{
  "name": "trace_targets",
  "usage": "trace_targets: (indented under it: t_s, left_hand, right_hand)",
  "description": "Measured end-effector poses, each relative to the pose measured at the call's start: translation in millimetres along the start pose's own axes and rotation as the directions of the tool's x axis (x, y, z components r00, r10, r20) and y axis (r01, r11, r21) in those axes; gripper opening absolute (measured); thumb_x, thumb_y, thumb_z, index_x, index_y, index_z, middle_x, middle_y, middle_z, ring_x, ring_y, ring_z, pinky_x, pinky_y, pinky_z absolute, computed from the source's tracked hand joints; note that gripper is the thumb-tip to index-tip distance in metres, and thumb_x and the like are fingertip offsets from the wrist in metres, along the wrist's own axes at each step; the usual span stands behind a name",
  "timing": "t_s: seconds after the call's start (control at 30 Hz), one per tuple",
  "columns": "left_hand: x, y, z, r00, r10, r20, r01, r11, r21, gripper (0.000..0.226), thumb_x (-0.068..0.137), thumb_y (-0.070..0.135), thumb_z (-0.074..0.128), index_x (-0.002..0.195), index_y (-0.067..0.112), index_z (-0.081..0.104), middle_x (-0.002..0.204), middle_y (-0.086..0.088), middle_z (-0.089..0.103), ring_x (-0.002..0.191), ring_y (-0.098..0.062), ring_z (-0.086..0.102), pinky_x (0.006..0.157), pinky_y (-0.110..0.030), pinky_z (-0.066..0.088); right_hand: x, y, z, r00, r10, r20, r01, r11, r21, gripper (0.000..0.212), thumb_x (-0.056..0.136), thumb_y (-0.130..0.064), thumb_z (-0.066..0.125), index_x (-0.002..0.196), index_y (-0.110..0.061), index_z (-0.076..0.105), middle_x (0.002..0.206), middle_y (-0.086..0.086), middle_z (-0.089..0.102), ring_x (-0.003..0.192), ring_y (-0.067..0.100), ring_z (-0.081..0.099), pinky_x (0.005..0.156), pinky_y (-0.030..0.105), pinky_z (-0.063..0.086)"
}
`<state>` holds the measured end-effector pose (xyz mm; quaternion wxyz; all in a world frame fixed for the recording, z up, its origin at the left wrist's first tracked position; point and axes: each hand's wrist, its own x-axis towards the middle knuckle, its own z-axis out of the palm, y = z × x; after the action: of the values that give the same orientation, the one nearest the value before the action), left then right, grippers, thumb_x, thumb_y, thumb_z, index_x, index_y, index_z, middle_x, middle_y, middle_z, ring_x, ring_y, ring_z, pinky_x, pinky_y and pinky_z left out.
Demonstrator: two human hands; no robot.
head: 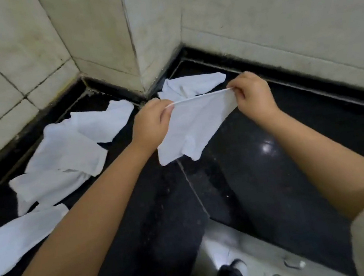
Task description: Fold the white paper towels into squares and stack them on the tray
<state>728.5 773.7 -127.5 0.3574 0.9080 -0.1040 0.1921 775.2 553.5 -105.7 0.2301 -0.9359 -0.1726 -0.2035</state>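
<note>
I hold one white paper towel (194, 124) up above the black counter (261, 161). My left hand (151, 125) pinches its top left corner and my right hand (254, 97) pinches its top right corner, so the top edge is stretched straight between them. The rest of the towel hangs down, loosely doubled, with its lower corners free. Several other crumpled white towels (62, 159) lie spread on the counter to the left. One more loose towel (192, 85) lies behind my hands by the wall corner. No tray is in view.
Pale tiled walls (114, 30) close off the back of the counter, with a jutting corner just behind my hands. The counter's front edge runs at the lower right, and below it a light floor (264, 264) and a dark shoe (232, 273) show.
</note>
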Motion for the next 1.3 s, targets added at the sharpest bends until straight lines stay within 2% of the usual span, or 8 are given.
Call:
trace_targets:
  t_s: [0.27, 0.47, 0.63, 0.7, 0.83, 0.93, 1.17, 1.3]
  left_hand:
    - [39.2, 126.0, 91.4, 0.954, 0.279, 0.109, -0.273, 0.96, -0.064, 0.045, 0.09, 0.026, 0.036, 0.096, -0.004, 0.068, 0.087, -0.022, 0.067, 0.086, -0.029, 0.061, 0.072, -0.025, 0.035]
    - [-33.0, 132.7, 159.2, 0.707, 0.293, 0.644, -0.363, 0.931, -0.025, 0.045, 0.091, 0.032, 0.039, 0.089, -0.002, 0.069, 0.09, -0.017, 0.068, 0.086, -0.031, 0.063, 0.076, -0.035, 0.047]
    - [-78.0, 129.2, 194.6, 0.26, 0.054, 0.964, -0.436, 0.897, 0.068, 0.032, 0.096, 0.025, 0.046, 0.09, 0.004, 0.069, 0.094, -0.009, 0.068, 0.085, -0.018, 0.054, 0.085, -0.037, 0.047]
    - [-84.0, 134.0, 201.8, 0.118, -0.022, 0.993, -0.48, 0.874, 0.076, 0.03, 0.095, 0.023, 0.048, 0.088, 0.003, 0.068, 0.093, -0.01, 0.068, 0.079, -0.012, 0.044, 0.077, -0.032, 0.045]
    - [-72.4, 146.2, 207.3, -0.128, -0.132, 0.983, -0.385, 0.92, 0.073, 0.026, 0.095, 0.02, 0.05, 0.097, 0.0, 0.067, 0.096, -0.01, 0.064, 0.065, -0.006, 0.044, 0.062, -0.018, 0.035]
    - [-53.1, 148.2, 212.1, -0.078, -0.115, 0.99, -0.363, 0.929, 0.08, 0.025, 0.095, 0.018, 0.049, 0.107, 0.002, 0.065, 0.109, -0.009, 0.065, 0.072, -0.007, 0.05, 0.065, -0.016, 0.038]
    - [-6.0, 143.4, 249.4, 0.461, -0.063, 0.885, -0.26, 0.944, 0.203, 0.03, 0.095, 0.016, 0.049, 0.123, 0.01, 0.059, 0.122, -0.007, 0.058, 0.11, -0.019, 0.055, 0.093, -0.025, 0.042]
    - [2.2, 134.9, 271.2, 0.548, -0.1, 0.831, -0.234, 0.935, 0.266, 0.028, 0.096, 0.017, 0.046, 0.117, 0.009, 0.062, 0.118, -0.01, 0.059, 0.108, -0.022, 0.056, 0.091, -0.029, 0.044]
  right_hand:
    - [-78.7, 120.9, -122.8, 0.95, 0.035, -0.309, -0.068, 0.993, -0.094, 0.024, 0.079, -0.003, 0.049, 0.084, 0.006, 0.071, 0.069, 0.025, 0.065, 0.069, 0.019, 0.052, 0.062, 0.031, 0.041]
    - [-217.8, 176.3, -130.2, 0.983, 0.011, 0.182, 0.011, 0.993, -0.121, 0.014, 0.069, 0.004, 0.061, 0.077, 0.003, 0.072, 0.069, 0.018, 0.07, 0.058, 0.033, 0.066, 0.056, 0.038, 0.057]
    - [-284.1, 174.6, -106.3, 0.631, 0.292, 0.718, -0.266, 0.952, -0.153, 0.023, 0.087, -0.003, 0.053, 0.105, -0.002, 0.068, 0.11, 0.015, 0.067, 0.102, 0.028, 0.063, 0.086, 0.028, 0.046]
    - [-290.5, 175.6, -101.5, 0.448, 0.348, 0.823, -0.398, 0.902, -0.165, 0.025, 0.089, -0.007, 0.053, 0.111, -0.005, 0.065, 0.117, 0.011, 0.064, 0.105, 0.023, 0.059, 0.087, 0.022, 0.041]
    - [-278.3, 181.3, -108.2, 0.274, 0.353, 0.894, -0.522, 0.836, -0.17, 0.027, 0.087, -0.007, 0.057, 0.112, -0.008, 0.066, 0.119, 0.004, 0.064, 0.106, 0.017, 0.058, 0.086, 0.016, 0.041]
    - [-260.7, 194.5, -116.7, 0.289, 0.412, 0.864, -0.583, 0.792, -0.182, 0.027, 0.087, -0.004, 0.057, 0.112, -0.008, 0.067, 0.119, 0.003, 0.065, 0.109, 0.017, 0.059, 0.085, 0.016, 0.04]
    - [-219.1, 233.6, -108.0, 0.515, 0.638, 0.572, -0.627, 0.735, -0.256, 0.026, 0.088, -0.004, 0.051, 0.107, -0.006, 0.069, 0.115, 0.008, 0.067, 0.106, 0.021, 0.06, 0.087, 0.021, 0.044]
    - [-210.4, 248.5, -88.4, 0.498, 0.707, 0.502, -0.638, 0.691, -0.341, 0.026, 0.088, -0.004, 0.047, 0.104, -0.005, 0.069, 0.114, 0.011, 0.065, 0.104, 0.027, 0.059, 0.089, 0.035, 0.05]
